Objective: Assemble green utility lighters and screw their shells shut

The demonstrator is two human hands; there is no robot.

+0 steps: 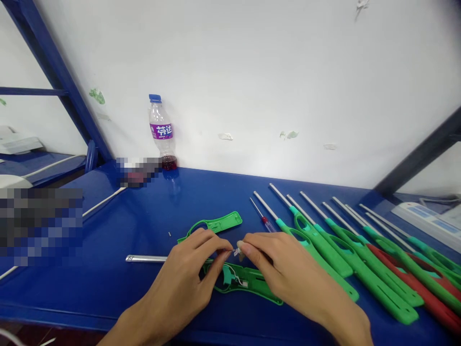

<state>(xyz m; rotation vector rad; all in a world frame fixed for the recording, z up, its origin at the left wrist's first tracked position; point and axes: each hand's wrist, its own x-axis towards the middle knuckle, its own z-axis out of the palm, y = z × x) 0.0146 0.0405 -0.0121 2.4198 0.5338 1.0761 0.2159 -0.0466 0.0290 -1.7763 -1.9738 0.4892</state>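
Thumb and forefinger of my left hand (194,269) are pinched together, their grip hiding what they hold. My right hand (284,271) pinches a small whitish part (236,252) between thumb and fingertips, close to the left fingertips. Beneath both hands lies an opened long-necked lighter: its green handle half (264,286) holds a teal trigger (227,275) and a white wire (236,274). The silver tube (146,258) sticks out to the left. Behind my left hand rests the other green handle half (225,222).
Several long-necked lighters (382,283), green and red, lie in a row on the right. A screwdriver (267,222) lies behind my right hand. A bottle (162,129) stands by the wall. On the blue table (212,190) is a tiny metal piece (169,234).
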